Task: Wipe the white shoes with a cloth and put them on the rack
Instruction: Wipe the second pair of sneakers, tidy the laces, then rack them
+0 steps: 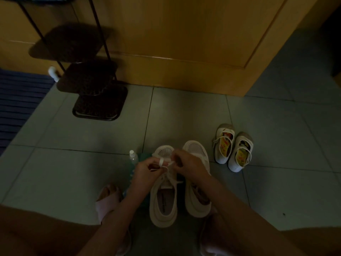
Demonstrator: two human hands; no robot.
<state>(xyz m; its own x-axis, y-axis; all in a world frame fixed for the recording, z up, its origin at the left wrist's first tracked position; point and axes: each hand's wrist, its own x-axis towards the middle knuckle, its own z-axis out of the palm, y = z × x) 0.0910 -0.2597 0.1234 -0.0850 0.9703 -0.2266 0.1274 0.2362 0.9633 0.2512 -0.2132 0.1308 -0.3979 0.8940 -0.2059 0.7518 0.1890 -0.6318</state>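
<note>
Two hands meet over a pair of white shoes on a dim tiled floor, and from my remote seat I look straight down on them. The left hand pinches a loop of white lace between curled fingers. The right hand is curled on the other end of the same lace, above the tongue of one white sneaker. The second sneaker stands just beside it on the right, toes pointing away from me.

A teal patch next to a clear bottle, partly hidden by the left wrist, may be the cloth; neither hand holds it. The rack, dark and tiered, stands well apart at the upper left, and its lower shelves show no shoes. A pair of small strapped shoes sits near the sneakers on the right.

I cannot tell whether any wiping is done. I judge that both shoes have yet to go on the rack.
</note>
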